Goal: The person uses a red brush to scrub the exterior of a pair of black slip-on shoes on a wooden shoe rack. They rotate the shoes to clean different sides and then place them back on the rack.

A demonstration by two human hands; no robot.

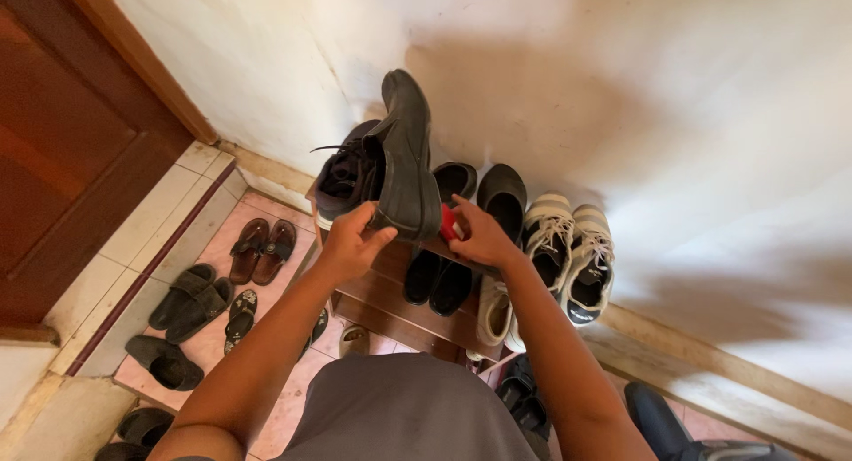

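The left hand (353, 241) has its fingers curled round the heel end of a black shoe (406, 159), holding it upright with the toe pointing up, above the far left of a wooden shoe rack (390, 292). The right hand (479, 236) is closed on a small red thing (448, 222) pressed at the shoe's side; what it is I cannot tell. The grip sits low on a tall shoe, so it looks likely to tip or twist out of the fingers, and a fall would probably knock the black laced shoe (348, 173) just behind it or the black slip-ons (484, 195) to its right off the rack. The white sneakers (568, 248) at the right end stick out past the shelf edge and could be nudged by the right elbow. Sandals (262, 248) and dark slippers (188, 297) lie on the pink floor tiles (213, 248) to the left, near a brown door (62, 141). No packages, labels or signs show.
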